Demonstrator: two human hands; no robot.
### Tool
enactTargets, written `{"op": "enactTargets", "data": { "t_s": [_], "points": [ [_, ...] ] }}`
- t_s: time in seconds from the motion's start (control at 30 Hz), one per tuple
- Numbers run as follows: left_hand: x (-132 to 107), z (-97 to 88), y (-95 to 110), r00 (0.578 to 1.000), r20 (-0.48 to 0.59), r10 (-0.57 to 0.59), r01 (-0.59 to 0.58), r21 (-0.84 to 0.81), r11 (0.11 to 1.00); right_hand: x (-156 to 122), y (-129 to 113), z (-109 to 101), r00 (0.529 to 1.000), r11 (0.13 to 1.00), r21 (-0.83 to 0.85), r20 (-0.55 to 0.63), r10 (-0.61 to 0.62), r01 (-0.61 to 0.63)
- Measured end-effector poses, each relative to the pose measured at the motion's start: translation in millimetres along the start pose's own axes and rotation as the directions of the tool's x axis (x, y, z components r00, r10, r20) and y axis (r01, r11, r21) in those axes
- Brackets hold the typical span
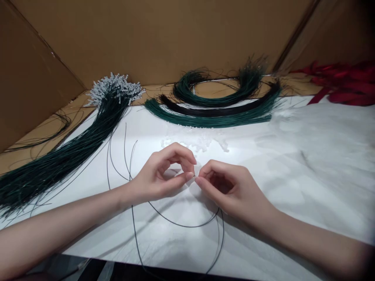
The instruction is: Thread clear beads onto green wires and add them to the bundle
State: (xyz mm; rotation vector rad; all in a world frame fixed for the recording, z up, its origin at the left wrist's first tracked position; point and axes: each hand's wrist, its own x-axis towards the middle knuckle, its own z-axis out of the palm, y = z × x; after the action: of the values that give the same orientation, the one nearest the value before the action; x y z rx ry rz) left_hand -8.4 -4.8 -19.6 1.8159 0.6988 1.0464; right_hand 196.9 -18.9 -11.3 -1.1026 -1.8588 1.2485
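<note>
In the middle of the head view, my left hand (164, 171) and my right hand (231, 183) face each other with fingertips nearly touching. Each is closed in a pinch on a thin dark wire (187, 226), and a short bit of it shows between the fingertips. The rest of the wire hangs below the hands in wide loops, some reaching past the table's front edge. Just beyond my fingers lies a scatter of small white beads (199, 144). Whether a bead is between my fingertips cannot be made out.
A long bundle of green wires (67, 150) with white beaded tips (114, 89) lies at the left. Curved bundles of green wire (211, 121) and black wire (216, 112) rest at the back. Red ribbon (345, 84) is heaped at the far right, beside clear plastic sheeting (331, 152). Cardboard walls (175, 35) enclose the table.
</note>
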Motion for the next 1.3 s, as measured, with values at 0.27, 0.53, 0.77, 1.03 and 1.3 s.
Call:
{"op": "enactTargets", "data": {
  "t_s": [0.27,0.53,0.77,1.03,1.3],
  "points": [
    [1.2,1.2,-0.9,1.0,-0.021,0.02,-0.02,-0.02,1.0,-1.1,1.7,-0.7,1.0,1.0,0.015,0.005,0.002,-0.002],
    [20.3,-31.8,-12.4,0.985,0.033,0.167,-0.153,0.604,0.782,0.6,3.5,0.1,1.0,0.999,0.049,0.003,0.016,-0.016],
    [23.9,-33.0,-25.2,0.973,0.102,0.206,-0.197,0.829,0.523,-2.9,2.7,-1.2,1.0,0.998,0.055,0.006,0.025,-0.025],
    [23.7,-29.9,-22.3,0.969,0.138,0.207,-0.229,0.821,0.524,0.0,1.6,-1.9,0.999,0.994,0.105,0.01,0.039,-0.04],
    [17.2,-22.4,-7.7,0.995,0.069,0.079,-0.105,0.623,0.775,-0.4,1.2,-2.4,1.0,0.995,0.098,-0.01,0.023,-0.022]
  ]
}}
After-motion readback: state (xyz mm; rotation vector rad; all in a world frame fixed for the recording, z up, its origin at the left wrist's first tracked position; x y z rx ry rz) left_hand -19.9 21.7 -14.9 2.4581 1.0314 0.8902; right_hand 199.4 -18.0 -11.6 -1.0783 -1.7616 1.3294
